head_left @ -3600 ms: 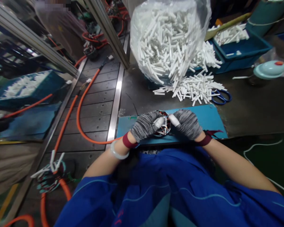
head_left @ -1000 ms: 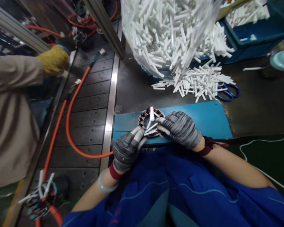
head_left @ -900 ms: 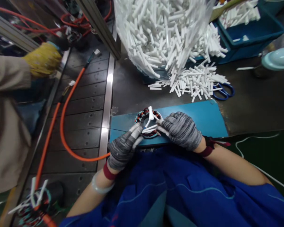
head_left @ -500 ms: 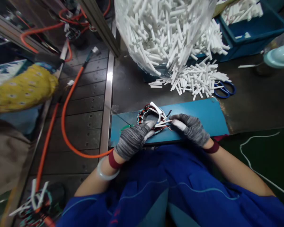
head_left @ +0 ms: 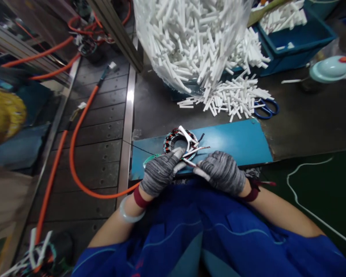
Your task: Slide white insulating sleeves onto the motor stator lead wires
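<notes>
A round wound stator with copper coils lies on a blue board at the near table edge, with white sleeved leads sticking up from it. My left hand, in a grey knit glove, presses on the stator's near rim. My right hand, gloved the same way, pinches one thin lead coming off the stator and holds it close to my body.
A big clear bag of white tubes stands behind, with loose tubes spilled beside blue scissors. A blue bin sits back right. An orange cable runs over the conveyor. Another person's yellow glove is at left.
My right hand has drawn back toward me with a lead pinched in it. My left hand stays on the stator. The other person's yellow glove has moved left and lower.
</notes>
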A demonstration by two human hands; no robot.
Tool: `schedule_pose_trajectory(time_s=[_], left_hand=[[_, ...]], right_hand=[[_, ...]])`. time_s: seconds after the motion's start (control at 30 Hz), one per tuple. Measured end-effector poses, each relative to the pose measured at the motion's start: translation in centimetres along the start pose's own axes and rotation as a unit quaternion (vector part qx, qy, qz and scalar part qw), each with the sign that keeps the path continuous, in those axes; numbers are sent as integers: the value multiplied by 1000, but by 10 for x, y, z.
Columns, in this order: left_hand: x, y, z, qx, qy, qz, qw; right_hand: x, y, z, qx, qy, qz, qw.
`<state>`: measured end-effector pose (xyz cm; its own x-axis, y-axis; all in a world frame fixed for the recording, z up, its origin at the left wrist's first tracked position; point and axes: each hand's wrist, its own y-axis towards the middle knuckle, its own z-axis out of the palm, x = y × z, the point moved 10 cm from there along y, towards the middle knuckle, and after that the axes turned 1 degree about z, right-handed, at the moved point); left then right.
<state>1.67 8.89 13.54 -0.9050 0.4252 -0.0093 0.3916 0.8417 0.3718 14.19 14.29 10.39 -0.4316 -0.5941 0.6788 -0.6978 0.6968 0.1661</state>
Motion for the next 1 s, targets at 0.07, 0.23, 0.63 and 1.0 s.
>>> schedule_pose_trajectory(time_s=[0.07, 0.23, 0.63, 1.0], left_hand=[[-6, -3, 5, 16, 13, 8, 1000], [-16, -8, 11, 26, 51, -5, 998], [-18, -2, -5, -43, 45, -12, 998], [-21, -2, 2, 5, 47, 6, 999]], right_hand=[[-12, -7, 12, 58, 150, 52, 986], [-29, -20, 38, 166, 394, 176, 887], [-191, 31, -156, -219, -179, 260, 923], [-100, -2, -103, -196, 150, 133, 960]])
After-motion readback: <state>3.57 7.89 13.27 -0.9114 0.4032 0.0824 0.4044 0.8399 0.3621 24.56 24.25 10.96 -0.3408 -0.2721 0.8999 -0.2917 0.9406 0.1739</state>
